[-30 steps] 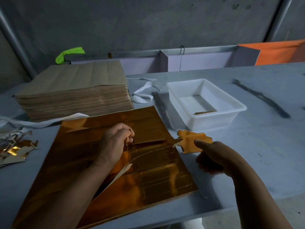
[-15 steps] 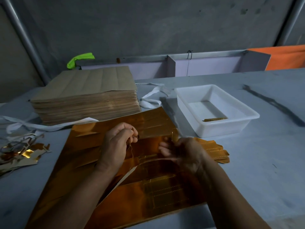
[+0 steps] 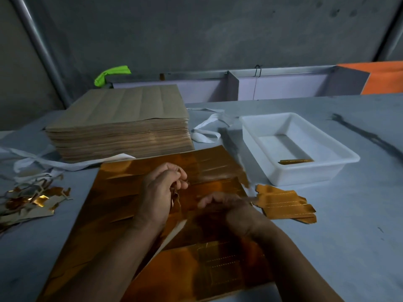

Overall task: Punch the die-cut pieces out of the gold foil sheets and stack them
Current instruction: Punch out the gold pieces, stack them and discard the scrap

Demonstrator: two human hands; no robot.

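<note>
Nearest me, the gold foil sheet (image 3: pixel 122 192) lies flat and glossy on the bench (image 3: pixel 349 236). A perforated die-cut piece (image 3: pixel 220 262) sits at 6 o'clock from my right hand (image 3: pixel 226 208), long axis 9 to 3. That grip is blurred; I cannot tell its state. My left hand (image 3: pixel 159 192) pinches thin scrap (image 3: pixel 176 198). The stack of punched pieces (image 3: pixel 287 203) lies at 3 o'clock.

Glossy gold foil sheet (image 3: pixel 122 190), matt plastic tray (image 3: pixel 305 175)

I'm seeing bare counter (image 3: pixel 359 225) lying open to the right. The white tub (image 3: pixel 305 177) and sheet stack (image 3: pixel 122 118) are blocking the far side.
</note>
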